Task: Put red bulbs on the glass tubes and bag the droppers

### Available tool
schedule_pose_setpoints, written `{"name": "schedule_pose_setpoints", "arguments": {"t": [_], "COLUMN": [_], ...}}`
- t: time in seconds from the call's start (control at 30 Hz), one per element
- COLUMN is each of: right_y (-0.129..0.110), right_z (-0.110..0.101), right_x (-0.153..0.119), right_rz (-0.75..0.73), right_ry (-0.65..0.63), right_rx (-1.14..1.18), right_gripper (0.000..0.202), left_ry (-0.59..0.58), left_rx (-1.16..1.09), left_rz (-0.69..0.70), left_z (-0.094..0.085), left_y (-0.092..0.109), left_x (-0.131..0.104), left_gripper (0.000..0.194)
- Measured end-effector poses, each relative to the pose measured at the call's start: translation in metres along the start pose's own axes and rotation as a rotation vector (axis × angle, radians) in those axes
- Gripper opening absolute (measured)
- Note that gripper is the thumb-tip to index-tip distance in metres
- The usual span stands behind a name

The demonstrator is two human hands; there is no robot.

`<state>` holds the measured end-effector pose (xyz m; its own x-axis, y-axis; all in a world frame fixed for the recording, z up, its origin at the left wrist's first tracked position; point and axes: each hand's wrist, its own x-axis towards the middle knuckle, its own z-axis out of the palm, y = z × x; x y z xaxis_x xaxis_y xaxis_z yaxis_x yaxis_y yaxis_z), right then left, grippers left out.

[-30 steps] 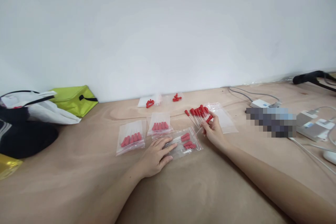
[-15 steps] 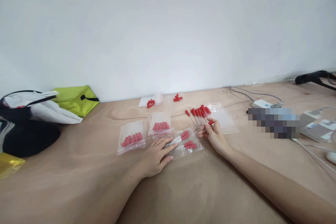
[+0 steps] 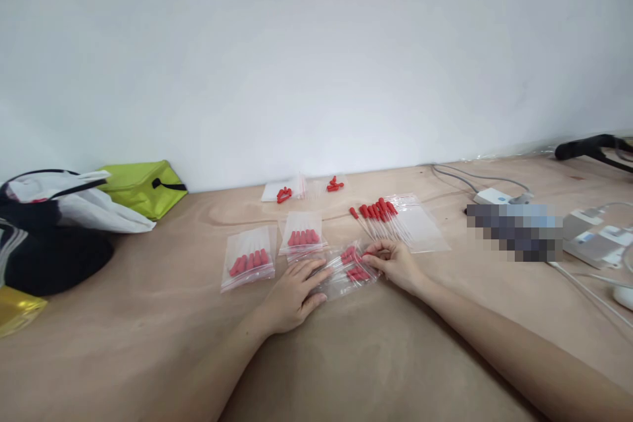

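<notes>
My left hand (image 3: 295,297) lies with its fingers spread flat on a clear zip bag (image 3: 341,285), pressing it to the table. Inside that bag are several glass droppers with red rubber bulbs (image 3: 357,273). At the bag's right-hand opening, my right hand (image 3: 395,265) pinches one more dropper by its red bulb (image 3: 366,255); its glass tube points left, over or into the bag, I cannot tell which. Just behind my right hand, loose droppers (image 3: 378,211) lie side by side, partly over a flat clear bag (image 3: 420,224).
Two bags with red bulbs, a left one (image 3: 248,260) and a right one (image 3: 304,235), lie left of centre. Loose red bulbs (image 3: 335,184) sit near the wall. A green bag (image 3: 143,188) and black cap (image 3: 59,260) are left; chargers (image 3: 601,244) and cables are right.
My right hand has moved left with the dropper, from beside the loose droppers to the clear bag's opening. My left hand has stayed in place.
</notes>
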<state>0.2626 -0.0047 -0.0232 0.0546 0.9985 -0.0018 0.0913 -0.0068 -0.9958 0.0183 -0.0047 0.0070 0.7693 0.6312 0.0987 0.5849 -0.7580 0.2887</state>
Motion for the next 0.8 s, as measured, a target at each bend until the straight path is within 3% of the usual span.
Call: {"name": "schedule_pose_setpoints", "arguments": {"t": [0.27,0.47,0.57,0.67,0.8], "right_y": [0.006,-0.008,-0.005,0.002,0.002], "right_z": [0.002,0.003,0.001,-0.001,-0.002], "right_x": [0.005,-0.002,0.003,0.011,0.013], "right_rz": [-0.03,-0.003,0.04,-0.019,0.008], "right_ry": [0.022,-0.158,-0.046,0.108,-0.02], "right_rx": [-0.051,-0.028,-0.111,-0.262,-0.317], "right_gripper": [0.021,0.032,0.036,0.038,0.028], "left_ry": [-0.005,-0.015,-0.012,-0.002,0.011], "left_rx": [-0.007,-0.012,-0.016,-0.025,-0.056], "left_rz": [-0.014,-0.02,-0.023,-0.02,-0.002], "left_z": [-0.002,-0.003,-0.003,-0.003,-0.002], "left_y": [0.0,0.001,0.002,0.002,0.001], "left_x": [-0.001,-0.001,-0.001,-0.001,-0.003], "left_gripper": [0.046,0.047,0.048,0.049,0.052]}}
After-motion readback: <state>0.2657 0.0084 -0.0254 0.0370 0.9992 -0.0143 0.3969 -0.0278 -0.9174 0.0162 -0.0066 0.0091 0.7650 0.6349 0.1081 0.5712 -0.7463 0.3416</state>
